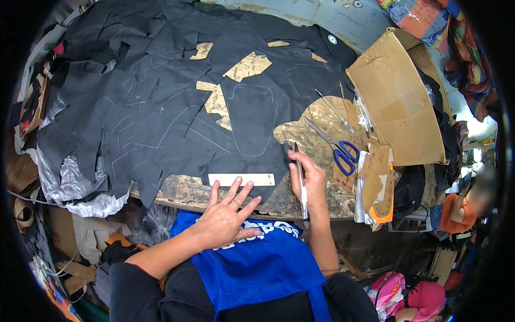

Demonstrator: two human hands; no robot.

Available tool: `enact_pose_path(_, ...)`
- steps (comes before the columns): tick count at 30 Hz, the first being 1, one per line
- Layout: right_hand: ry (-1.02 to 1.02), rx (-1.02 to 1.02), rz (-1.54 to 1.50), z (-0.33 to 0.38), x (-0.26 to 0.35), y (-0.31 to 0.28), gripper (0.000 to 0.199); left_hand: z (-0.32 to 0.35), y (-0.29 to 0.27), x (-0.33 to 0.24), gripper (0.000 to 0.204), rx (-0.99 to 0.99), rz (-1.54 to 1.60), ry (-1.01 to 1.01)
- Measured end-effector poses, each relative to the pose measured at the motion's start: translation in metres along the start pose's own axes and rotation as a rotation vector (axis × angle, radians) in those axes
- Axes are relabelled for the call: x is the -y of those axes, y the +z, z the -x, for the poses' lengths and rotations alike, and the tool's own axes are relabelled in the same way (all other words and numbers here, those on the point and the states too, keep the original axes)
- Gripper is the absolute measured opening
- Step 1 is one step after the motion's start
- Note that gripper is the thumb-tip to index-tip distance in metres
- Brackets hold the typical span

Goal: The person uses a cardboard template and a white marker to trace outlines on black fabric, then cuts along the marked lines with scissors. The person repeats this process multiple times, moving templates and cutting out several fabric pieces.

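Left fingers (233, 190) overlap white strip (264, 179); right fingers (304, 159) part-hide pen (303, 194).

Pale strip (264, 180) on black material (252, 121), silvery pen (303, 197) nearby

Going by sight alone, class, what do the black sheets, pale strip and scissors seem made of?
Black sheets: possibly leather or synthetic, matte, as they show little shine and drape limply.
Pale strip: perhaps plastic or metal, from its crisp straight edges; finish unclear.
Scissors: grey blades, likely metal from their sheen; evenly blue handles, probably plastic.
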State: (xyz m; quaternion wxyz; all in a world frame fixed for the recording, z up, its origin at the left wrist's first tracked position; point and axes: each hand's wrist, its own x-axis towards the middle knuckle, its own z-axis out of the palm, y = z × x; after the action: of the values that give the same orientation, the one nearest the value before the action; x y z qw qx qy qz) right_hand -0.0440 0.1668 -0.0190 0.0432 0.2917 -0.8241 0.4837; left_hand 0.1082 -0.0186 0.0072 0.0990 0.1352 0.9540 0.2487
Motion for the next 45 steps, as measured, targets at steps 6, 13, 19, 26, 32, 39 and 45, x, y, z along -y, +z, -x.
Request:
enact_pose_path(6, -0.044, -0.045, 0.095, -0.007, 0.009, -0.007, 0.018, -0.002, -0.001, 0.000, 0.078, 0.045, -0.013, 0.010)
enact_pose_path(13, 0.005, -0.068, -0.247, -0.002, 0.039, -0.007, 0.018, 0.000, 0.000, 0.000, 0.076, 0.044, 0.050, 0.027)
enact_pose_path(19, 0.221, 0.132, -0.718, 0.008, 0.053, 0.023, 0.012, 0.002, 0.002, 0.004, 0.074, 0.009, 0.067, 0.044)
enact_pose_path(26, 0.163, 0.361, -0.542, -0.003, 0.067, 0.062, 0.009, 0.002, 0.000, 0.005, 0.074, 0.113, 0.083, 0.024)
enact_pose_path(32, -0.002, 0.489, -0.380, -0.017, 0.074, 0.084, 0.012, 0.002, -0.001, 0.006, 0.074, 0.196, 0.104, 0.007)
enact_pose_path(39, -0.163, 0.412, -0.330, -0.021, 0.079, 0.093, 0.006, 0.003, 0.004, 0.010, 0.075, 0.160, 0.150, 0.034)
enact_pose_path(45, -0.176, 0.349, -0.278, -0.021, 0.082, 0.096, 0.006, 0.005, 0.010, 0.011, 0.072, -0.043, 0.138, 0.079)
